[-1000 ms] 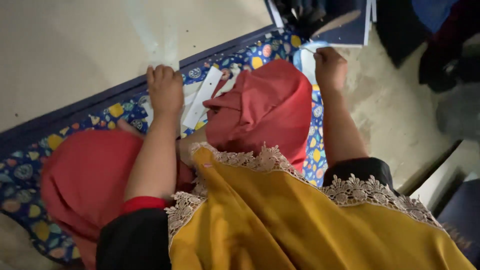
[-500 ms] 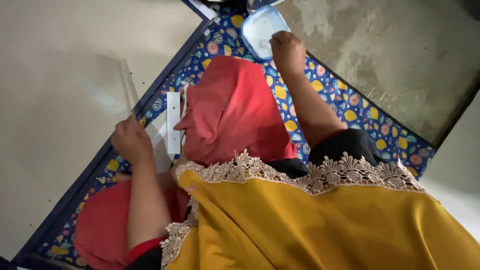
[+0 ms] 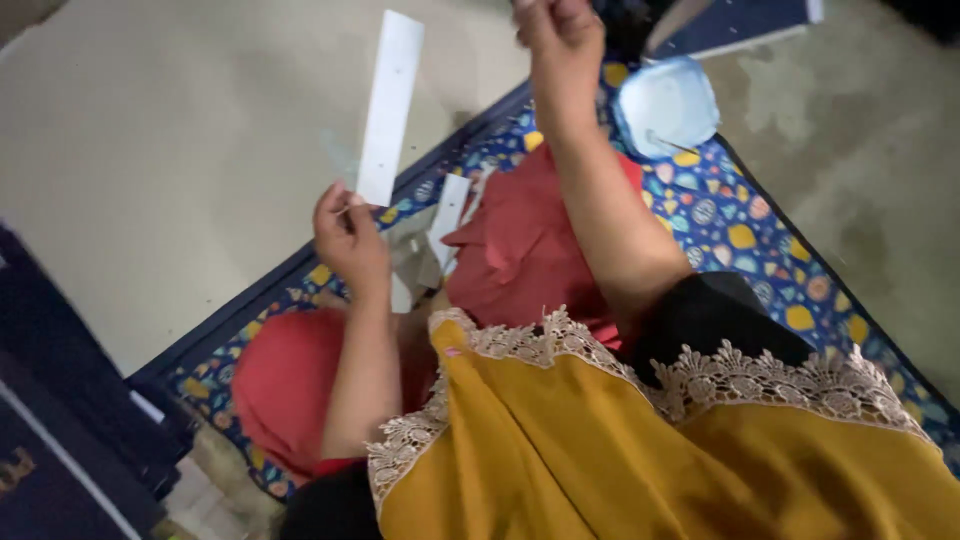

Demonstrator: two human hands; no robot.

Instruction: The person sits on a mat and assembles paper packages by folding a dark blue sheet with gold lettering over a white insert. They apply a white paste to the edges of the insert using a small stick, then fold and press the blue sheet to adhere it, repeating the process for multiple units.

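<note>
My left hand [image 3: 347, 232] is raised above the patterned mat [image 3: 760, 250] and grips the lower end of a long white flat strip [image 3: 389, 105], which points up and away from me. My right hand [image 3: 560, 30] is lifted high near the top edge of the view, fingers curled; whether it holds anything I cannot tell. Below my arms lie my knees in red cloth [image 3: 530, 240], with a mustard garment edged in lace [image 3: 620, 440] nearest the camera. More white strips [image 3: 447, 215] lie on the mat between my knees.
A pale blue lidded container [image 3: 667, 105] sits on the mat at the far side. Bare beige floor [image 3: 180, 150] lies left of the mat, grey floor [image 3: 860, 130] to the right. Dark objects [image 3: 60, 430] stand at the lower left and at the top right [image 3: 740, 20].
My left hand has picked one white strip up off the mat and raised it. My right hand has left the blue container and risen higher. The view has swung.
</note>
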